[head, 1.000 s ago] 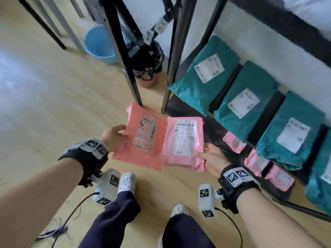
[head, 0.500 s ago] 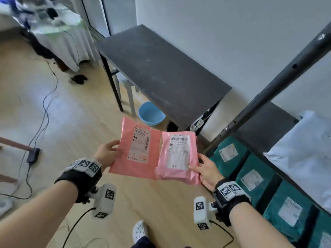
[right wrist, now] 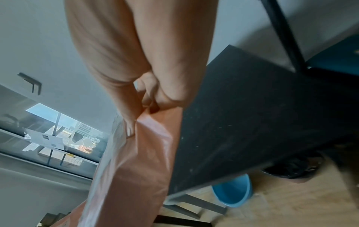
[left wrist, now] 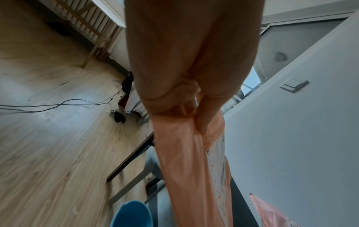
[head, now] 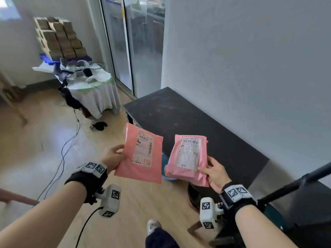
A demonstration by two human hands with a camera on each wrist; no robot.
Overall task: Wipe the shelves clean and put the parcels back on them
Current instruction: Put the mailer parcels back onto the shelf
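2 pink parcels (head: pixel 141 154) with white labels, black table (head: pixel 197 126), blue basin (right wrist: pixel 233 195)

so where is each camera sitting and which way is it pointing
Head: worn on the head, facing forward and down at the black table; shows both forearms, left hand and right hand, each gripping a pink parcel.
Left wrist: looks along the hand to the flat pink parcel, over the floor.
Right wrist: looks along the hand to the puffy pink parcel, past the table.
Shared: both wrist views show the blue basin.
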